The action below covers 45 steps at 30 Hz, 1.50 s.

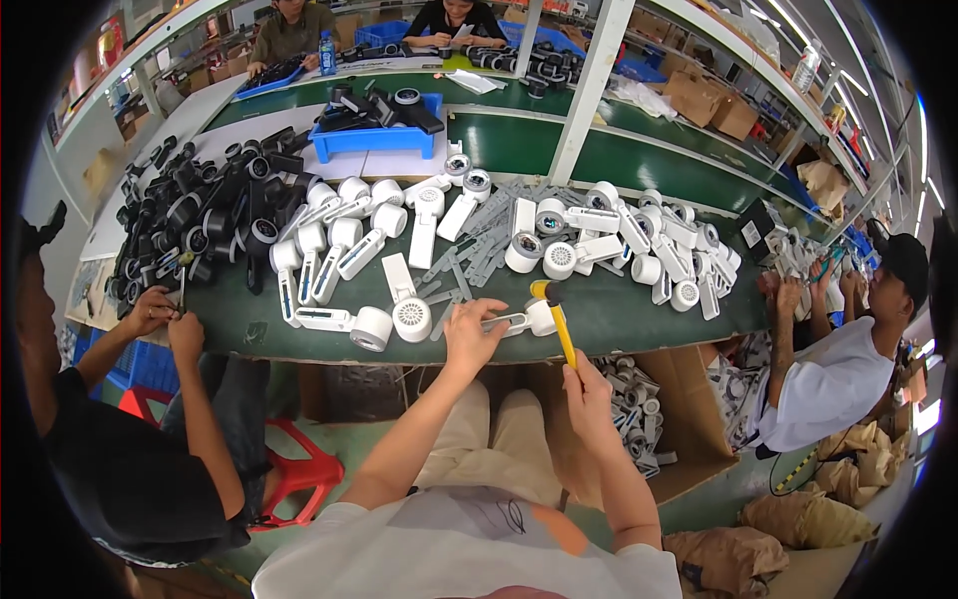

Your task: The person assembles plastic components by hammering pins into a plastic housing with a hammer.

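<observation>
My right hand (589,387) is wrapped round the yellow handle of a small hammer (561,324). The hammer's dark-and-yellow head is raised over the round end of a white handheld fan (540,317); I cannot tell whether they touch. My left hand (473,336) grips that fan by its slotted handle at the table's near edge. Just left of my left hand lies another white fan (410,317) with its round grille facing up. Beyond both hands, flat grey plastic strips (486,226) lie in a loose heap.
White fans (639,235) cover the green table (261,327) right and left, with a black pile (205,205) farther left. A blue bin (374,142) stands behind, near a white post (589,95). A parts-filled carton (689,419) is below right. Co-workers sit at both sides and opposite.
</observation>
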Tool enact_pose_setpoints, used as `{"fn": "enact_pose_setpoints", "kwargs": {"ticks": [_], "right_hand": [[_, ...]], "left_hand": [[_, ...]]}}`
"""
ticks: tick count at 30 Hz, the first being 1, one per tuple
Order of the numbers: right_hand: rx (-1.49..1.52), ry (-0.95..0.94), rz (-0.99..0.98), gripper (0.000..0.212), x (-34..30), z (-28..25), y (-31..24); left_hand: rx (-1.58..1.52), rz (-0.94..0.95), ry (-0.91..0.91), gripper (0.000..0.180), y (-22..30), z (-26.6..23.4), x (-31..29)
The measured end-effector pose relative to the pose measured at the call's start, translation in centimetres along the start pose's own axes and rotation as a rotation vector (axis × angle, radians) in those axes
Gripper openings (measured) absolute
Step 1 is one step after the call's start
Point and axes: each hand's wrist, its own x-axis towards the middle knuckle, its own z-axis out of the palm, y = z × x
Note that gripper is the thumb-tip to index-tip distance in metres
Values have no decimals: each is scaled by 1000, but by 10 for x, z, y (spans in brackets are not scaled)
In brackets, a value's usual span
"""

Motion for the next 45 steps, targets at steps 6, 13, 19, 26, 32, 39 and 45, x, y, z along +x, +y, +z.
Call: {"fn": "enact_pose_setpoints", "kwargs": {"ticks": [6, 13, 19, 26, 32, 39, 45], "right_hand": [[-111, -151, -6, 26, 3, -4, -12], [-66, -127, -38, 26, -13, 10, -9], [-147, -150, -37, 27, -22, 19, -5], [-81, -144, -49, 25, -26, 33, 6], [-25, -147, -96, 27, -29, 37, -15], [-17, -130, -86, 28, -34, 42, -17], [35, -31, -32, 24, -37, 32, -3]], "left_hand": [[7, 82, 5, 50, -4, -3, -1], [94, 248, -25, 28, -15, -28, -9], [143, 299, 19, 27, -19, -23, -12], [-146, 194, 31, 45, -23, -15, -15], [-229, -30, -38, 77, -19, -20, -16], [-269, 31, 6, 82, -33, -12, -12], [-331, -37, -38, 79, -29, -18, -13]]}}
